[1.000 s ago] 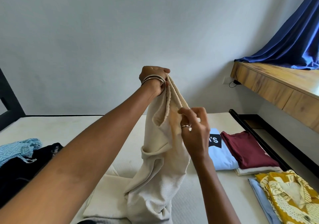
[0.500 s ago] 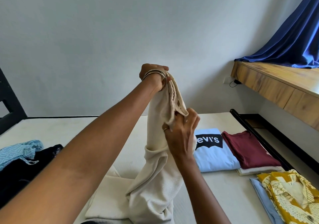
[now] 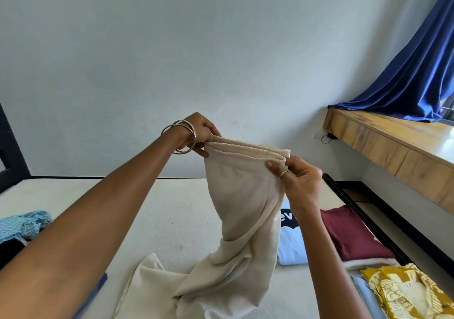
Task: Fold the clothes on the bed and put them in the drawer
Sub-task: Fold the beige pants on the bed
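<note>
A cream ribbed garment [image 3: 242,208] hangs in the air above the bed [image 3: 172,210], its top band stretched level between both hands. My left hand [image 3: 200,132], bangles on the wrist, pinches the band's left end. My right hand [image 3: 296,175], with a ring, pinches the right end. The garment's lower part trails down and lies crumpled on the mattress. To the right lie folded clothes: a light blue T-shirt with a black logo [image 3: 291,242], a maroon top [image 3: 348,232] and a yellow patterned shirt [image 3: 405,294]. No drawer is in view.
Unfolded blue patterned cloth [image 3: 23,225] and a black garment [image 3: 9,247] lie at the bed's left edge. A black bed frame [image 3: 368,220] runs along the right side. A wooden ledge [image 3: 393,141] with a blue curtain [image 3: 412,73] stands by the wall.
My right hand slid rightward along the band, away from my left hand, and the bunched top edge now spreads out wide between both hands. My left hand moved left.
</note>
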{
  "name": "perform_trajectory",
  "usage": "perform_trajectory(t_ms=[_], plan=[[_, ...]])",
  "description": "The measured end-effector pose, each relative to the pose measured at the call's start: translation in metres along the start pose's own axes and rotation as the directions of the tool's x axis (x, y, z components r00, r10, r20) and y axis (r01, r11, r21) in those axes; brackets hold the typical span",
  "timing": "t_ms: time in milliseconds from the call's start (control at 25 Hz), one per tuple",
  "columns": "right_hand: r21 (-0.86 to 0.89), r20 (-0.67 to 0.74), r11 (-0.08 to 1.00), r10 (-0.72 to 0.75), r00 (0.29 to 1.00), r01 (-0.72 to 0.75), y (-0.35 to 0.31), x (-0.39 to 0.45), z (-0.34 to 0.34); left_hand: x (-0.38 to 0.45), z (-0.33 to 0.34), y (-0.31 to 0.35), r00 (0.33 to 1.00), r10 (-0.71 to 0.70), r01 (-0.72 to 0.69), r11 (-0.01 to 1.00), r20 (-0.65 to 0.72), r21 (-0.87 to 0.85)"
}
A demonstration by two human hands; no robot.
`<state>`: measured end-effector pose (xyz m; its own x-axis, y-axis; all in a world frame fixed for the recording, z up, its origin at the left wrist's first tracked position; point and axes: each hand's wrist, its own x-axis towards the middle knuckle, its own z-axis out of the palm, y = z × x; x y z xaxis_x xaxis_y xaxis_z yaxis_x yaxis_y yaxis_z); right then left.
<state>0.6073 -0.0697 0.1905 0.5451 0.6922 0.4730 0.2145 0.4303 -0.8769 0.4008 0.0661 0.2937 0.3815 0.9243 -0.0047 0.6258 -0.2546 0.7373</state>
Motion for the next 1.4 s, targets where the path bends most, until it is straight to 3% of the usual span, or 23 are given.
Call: perform_trajectory(t_ms=[80, 120, 160, 240, 280, 360, 440, 480, 600, 680, 720, 800, 880, 920, 960, 1040, 1080, 1160, 1240, 1280, 1320, 1360, 1400], plan=[[-0.092, -0.03, 0.996, -0.013, 0.999, 0.01, -0.008, 0.008, 0.009, 0.006, 0.004, 0.004, 0.98, 0.175, -0.142, 0.949, -0.096, 0.28], [-0.166, -0.015, 0.985, -0.05, 0.999, 0.046, -0.014, 0.015, 0.015, 0.004, 0.007, 0.009, 0.94, 0.338, -0.297, 0.872, -0.038, 0.389], [-0.238, 0.025, 0.965, -0.103, 0.994, 0.106, -0.024, 0.023, 0.022, 0.0, 0.011, 0.018, 0.868, 0.491, -0.48, 0.789, 0.076, 0.385], [-0.28, 0.139, 0.93, -0.207, 0.968, 0.239, -0.051, 0.04, 0.035, -0.01, 0.019, 0.042, 0.754, 0.617, -0.656, 0.712, 0.225, 0.251], [-0.238, 0.165, 0.929, -0.25, 0.954, 0.285, -0.066, 0.048, 0.038, -0.012, 0.02, 0.054, 0.743, 0.637, -0.669, 0.701, 0.205, 0.248], [-0.069, 0.099, 0.942, -0.322, 0.942, 0.329, -0.088, 0.063, 0.033, -0.009, 0.015, 0.072, 0.738, 0.674, -0.652, 0.702, 0.029, 0.287], [0.189, 0.046, 0.949, -0.265, 0.963, 0.252, -0.098, 0.067, 0.023, -0.005, 0.005, 0.086, 0.643, 0.752, -0.695, 0.654, -0.148, 0.299], [0.227, 0.104, 0.961, -0.188, 0.977, 0.161, -0.091, 0.066, 0.02, -0.001, -0.001, 0.092, 0.587, 0.776, -0.716, 0.631, -0.23, 0.299], [-0.093, 0.41, 0.99, 0.134, 0.902, -0.104, -0.034, 0.044, 0.013, 0.006, -0.022, 0.107, 0.513, 0.774, -0.668, 0.631, -0.371, 0.394], [-0.263, 0.411, 0.946, 0.286, 0.866, -0.187, -0.005, 0.035, 0.002, 0.011, -0.043, 0.111, 0.515, 0.75, -0.537, 0.659, -0.415, 0.526], [-0.308, 0.304, 0.935, 0.271, 0.913, -0.175, -0.004, 0.041, -0.002, 0.013, -0.055, 0.112, 0.517, 0.733, -0.457, 0.674, -0.443, 0.581], [-0.5, -0.058, 0.865, 0.007, 0.998, -0.035, -0.027, 0.068, -0.01, 0.012, -0.078, 0.115, 0.448, 0.731, -0.319, 0.669, -0.515, 0.671], [-0.589, -0.226, 0.799, -0.304, 0.925, 0.119, -0.072, 0.091, -0.017, 0.01, -0.1, 0.125, 0.271, 0.73, -0.194, 0.68, -0.627, 0.707], [-0.516, -0.217, 0.835, -0.343, 0.914, 0.191, -0.087, 0.099, -0.02, 0.01, -0.112, 0.133, 0.188, 0.713, -0.153, 0.701, -0.676, 0.697], [-0.38, -0.145, 0.896, -0.302, 0.942, 0.229, -0.094, 0.102, -0.022, 0.011, -0.123, 0.141, 0.144, 0.702, -0.139, 0.712, -0.698, 0.688], [-0.123, 0.16, 0.978, -0.15, 0.976, 0.17, -0.087, 0.088, -0.02, 0.01, -0.137, 0.15, 0.162, 0.74, -0.166, 0.672, -0.652, 0.721], [-0.003, 0.328, 0.998, -0.058, 0.943, 0.062, -0.073, 0.074, -0.017, 0.01, -0.135, 0.152, 0.188, 0.774, -0.185, 0.633, -0.605, 0.752], [0.177, 0.599, 0.96, 0.07, 0.798, -0.217, -0.049, 0.048, -0.009, 0.011, -0.119, 0.148, 0.232, 0.823, -0.217, 0.564, -0.519, 0.797], [0.168, 0.696, 0.923, 0.137, 0.705, -0.346, -0.029, 0.031, 0.001, 0.012, -0.1, 0.132, 0.26, 0.851, -0.26, 0.517, -0.457, 0.815], [0.104, 0.638, 0.946, 0.174, 0.75, -0.308, -0.02, 0.026, 0.005, 0.014, -0.094, 0.122, 0.265, 0.859, -0.283, 0.505, -0.439, 0.816], [-0.037, 0.446, 0.978, 0.2, 0.872, -0.206, -0.009, 0.023, 0.009, 0.016, -0.091, 0.112, 0.271, 0.857, -0.292, 0.508, -0.439, 0.811], [-0.28, 0.111, 0.956, 0.122, 0.986, -0.086, 0.001, 0.02, 0.012, 0.018, -0.091, 0.104, 0.285, 0.847, -0.286, 0.523, -0.45, 0.803], [-0.506, -0.186, 0.862, -0.083, 0.979, -0.023, 0.009, 0.012, 0.017, 0.02, -0.089, 0.098, 0.304, 0.836, -0.281, 0.537, -0.457, 0.796]])
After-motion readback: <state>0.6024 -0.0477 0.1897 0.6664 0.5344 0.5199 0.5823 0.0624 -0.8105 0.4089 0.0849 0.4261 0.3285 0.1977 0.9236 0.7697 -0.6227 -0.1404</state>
